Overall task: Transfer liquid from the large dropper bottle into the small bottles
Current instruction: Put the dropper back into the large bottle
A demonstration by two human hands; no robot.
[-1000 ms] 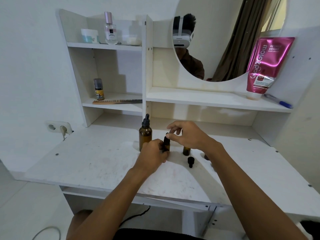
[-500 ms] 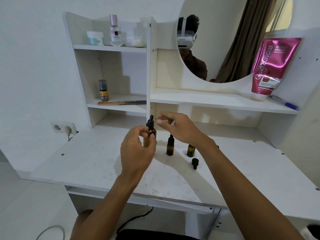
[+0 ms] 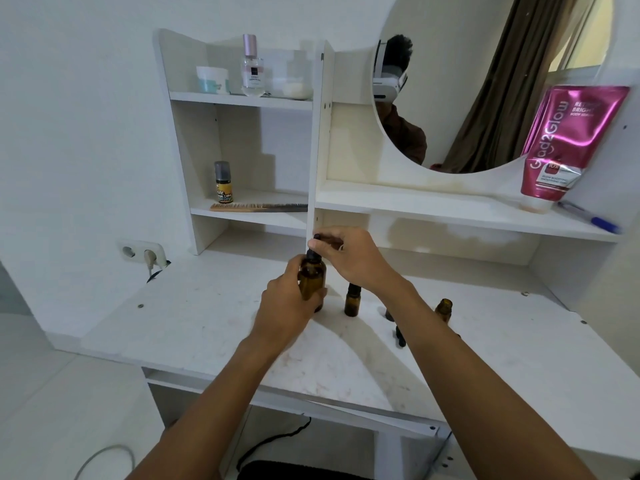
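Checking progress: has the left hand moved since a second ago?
Yes: the left hand went left, off the capped small bottle, and now grips the large dropper bottle.

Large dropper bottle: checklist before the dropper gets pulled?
1. The left hand grips the large dropper bottle: ok.
2. The right hand pinches the dropper cap: ok.
3. That bottle upright: ok.
4. The open small bottle, right of the right forearm, ready to receive: ok.
5. The capped small bottle beside the large one, open for filling: not ok.
6. Liquid level in the large dropper bottle: cannot tell.
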